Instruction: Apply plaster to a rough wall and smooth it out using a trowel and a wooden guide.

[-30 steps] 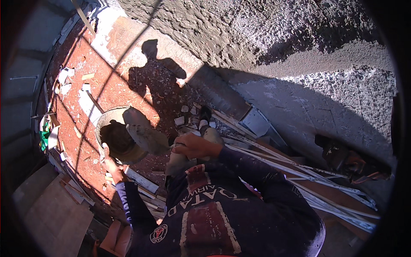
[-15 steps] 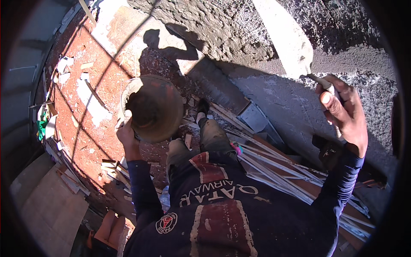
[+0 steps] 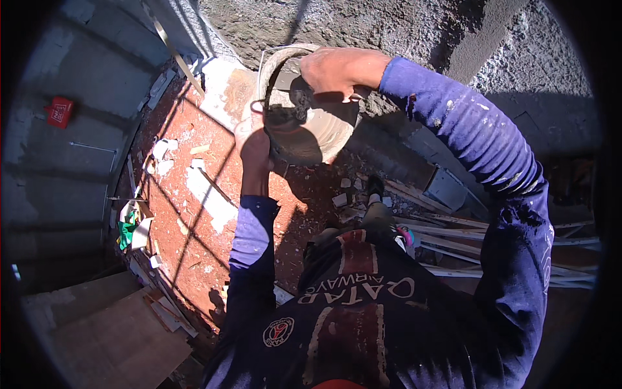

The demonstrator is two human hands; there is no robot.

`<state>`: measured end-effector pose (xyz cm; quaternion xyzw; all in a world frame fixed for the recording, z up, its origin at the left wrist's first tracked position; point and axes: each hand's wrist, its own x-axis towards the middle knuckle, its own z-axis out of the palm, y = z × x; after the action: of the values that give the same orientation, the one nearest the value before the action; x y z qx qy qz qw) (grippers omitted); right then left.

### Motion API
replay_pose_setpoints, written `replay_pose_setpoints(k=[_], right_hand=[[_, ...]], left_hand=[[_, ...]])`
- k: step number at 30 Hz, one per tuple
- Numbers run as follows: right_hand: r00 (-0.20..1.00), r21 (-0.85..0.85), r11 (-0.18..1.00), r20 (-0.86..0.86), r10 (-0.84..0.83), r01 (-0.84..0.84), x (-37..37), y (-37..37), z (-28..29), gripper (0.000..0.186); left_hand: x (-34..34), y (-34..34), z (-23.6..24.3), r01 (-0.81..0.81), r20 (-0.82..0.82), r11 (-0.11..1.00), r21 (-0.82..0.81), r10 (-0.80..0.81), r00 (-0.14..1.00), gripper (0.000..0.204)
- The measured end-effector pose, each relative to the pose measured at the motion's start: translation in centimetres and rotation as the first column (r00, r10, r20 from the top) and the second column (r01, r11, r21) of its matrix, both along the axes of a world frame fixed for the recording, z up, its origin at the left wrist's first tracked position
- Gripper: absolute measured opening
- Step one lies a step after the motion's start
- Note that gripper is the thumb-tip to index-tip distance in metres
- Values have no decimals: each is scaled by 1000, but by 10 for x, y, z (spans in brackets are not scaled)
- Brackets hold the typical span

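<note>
With my left hand (image 3: 253, 139) I grip the rim of a round, mortar-stained bucket (image 3: 330, 133), thumb on the edge, holding it up off the ground. The bucket tips so that its mouth shows. Dark wet mortar (image 3: 298, 100) lies inside. My right hand (image 3: 343, 70) reaches over the far rim into the mouth, its fingers curled down. It is closed round the trowel's handle, which the hand hides; the blade is mostly out of sight in the bucket. Just beyond stands a wall coated in rough, wet grey mortar (image 3: 369, 26).
Long pale wood strips (image 3: 453, 233) lie heaped at the right by my legs. Scraps of board and paper litter the red dirt floor (image 3: 175, 223). A thin plank (image 3: 172, 48) leans at the far left. A red box-like thing (image 3: 59, 111) is on the grey surface at left.
My right hand has swung from the wall at the right, with the trowel, leftward into the bucket. My left hand has raised the bucket toward the wall. The view has shifted left.
</note>
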<state>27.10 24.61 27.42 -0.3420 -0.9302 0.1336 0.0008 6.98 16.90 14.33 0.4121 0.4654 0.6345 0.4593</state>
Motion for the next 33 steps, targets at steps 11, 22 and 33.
replay_pose_setpoints(k=[11, 22, 33], right_hand=[[996, 711, 703, 44, -78, 24, -16, -102, 55, 15], [986, 606, 795, 116, -117, 22, -34, -125, 4, 13], [998, 514, 857, 57, 10, -38, -31, -122, 10, 12]], left_hand=[[-40, -15, 125, 134, 158, 916, 378, -206, 966, 54], [-59, -22, 114, 98, 2, 906, 411, -108, 994, 50], [-85, -27, 93, 38, 131, 921, 388, -96, 987, 50]])
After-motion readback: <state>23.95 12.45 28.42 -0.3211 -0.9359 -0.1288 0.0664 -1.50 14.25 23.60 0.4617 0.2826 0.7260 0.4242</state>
